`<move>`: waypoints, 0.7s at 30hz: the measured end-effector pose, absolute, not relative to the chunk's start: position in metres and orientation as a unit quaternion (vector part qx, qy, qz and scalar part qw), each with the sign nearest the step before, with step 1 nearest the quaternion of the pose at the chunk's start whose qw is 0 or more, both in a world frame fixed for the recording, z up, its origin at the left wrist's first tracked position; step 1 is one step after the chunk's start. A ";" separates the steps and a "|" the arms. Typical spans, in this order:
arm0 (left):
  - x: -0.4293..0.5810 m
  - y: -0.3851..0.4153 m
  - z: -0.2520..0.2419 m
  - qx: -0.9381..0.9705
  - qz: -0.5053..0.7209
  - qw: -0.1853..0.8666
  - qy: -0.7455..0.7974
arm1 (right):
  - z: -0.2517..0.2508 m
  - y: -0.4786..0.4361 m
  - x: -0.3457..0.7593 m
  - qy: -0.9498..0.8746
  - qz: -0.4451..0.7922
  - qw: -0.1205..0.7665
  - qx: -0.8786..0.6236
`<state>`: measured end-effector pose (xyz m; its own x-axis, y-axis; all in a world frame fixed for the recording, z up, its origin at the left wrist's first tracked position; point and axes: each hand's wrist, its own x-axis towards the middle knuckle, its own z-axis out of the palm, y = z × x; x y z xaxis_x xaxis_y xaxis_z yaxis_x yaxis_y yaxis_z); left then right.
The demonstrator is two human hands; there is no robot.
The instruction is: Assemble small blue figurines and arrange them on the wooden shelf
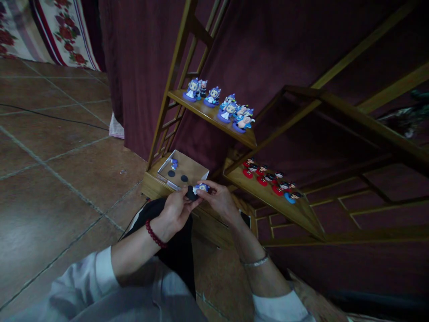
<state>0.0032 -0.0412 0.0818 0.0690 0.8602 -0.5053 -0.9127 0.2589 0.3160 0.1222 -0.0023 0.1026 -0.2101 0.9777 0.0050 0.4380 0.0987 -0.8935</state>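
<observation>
My left hand grips a round black base by its edge, fingers closed around it. In my right hand is a small figurine with purple hair and a white body, pinched between the fingers. The figurine meets the black base, or lies just over it; whether the two are joined I cannot tell. Just beyond my hands an open shallow box sits on the low wooden shelf. Inside it are a blue-purple figurine and two black round bases.
Several purple and blue figurines stand on the upper wooden shelf. On the shelf to the right are several red-based figurines and a blue-based one. Wooden frame bars surround them. A cable crosses the tiled floor.
</observation>
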 end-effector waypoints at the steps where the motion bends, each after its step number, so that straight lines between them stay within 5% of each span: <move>1: 0.003 -0.041 0.083 -0.041 0.607 0.731 0.308 | 0.104 -0.002 0.122 -0.663 0.411 0.329 -0.533; 21: -0.006 -0.043 0.093 -0.047 0.587 0.741 0.321 | 0.122 0.005 0.120 -0.774 0.338 0.209 -0.494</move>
<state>-0.0056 -0.0431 0.0935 0.1037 0.8411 -0.5308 -0.9012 0.3054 0.3077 0.1204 0.0049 0.1224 -0.4246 0.9053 -0.0100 0.6231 0.2842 -0.7287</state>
